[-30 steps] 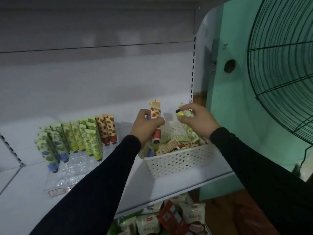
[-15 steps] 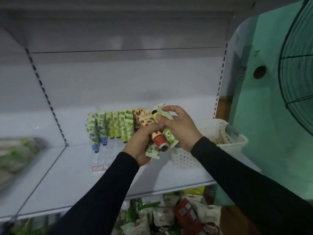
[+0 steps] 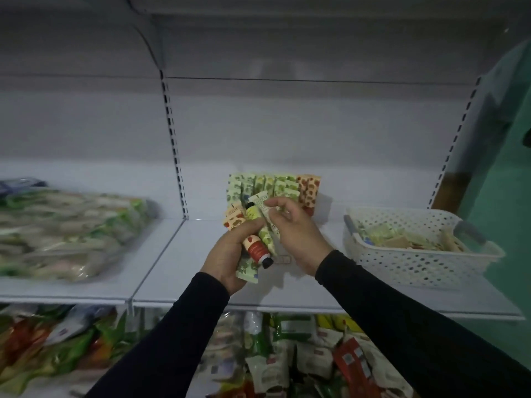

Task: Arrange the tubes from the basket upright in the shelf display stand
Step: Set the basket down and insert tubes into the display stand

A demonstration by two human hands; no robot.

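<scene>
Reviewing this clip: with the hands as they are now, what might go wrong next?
The left hand grips several tubes at once while the right hand pinches one out; the others may slip and fall. Placing a tube could also topple the closely packed upright tubes in the stand.

Blurred bagged goods (image 3: pixel 66 228) at left (labels unreadable); hands hide the stand's (image 3: pixel 283 259) front tubes.

No legible text on the tubes (image 3: pixel 254 245), shelf tag (image 3: pixel 283 259) or packets (image 3: pixel 287 366).
</scene>
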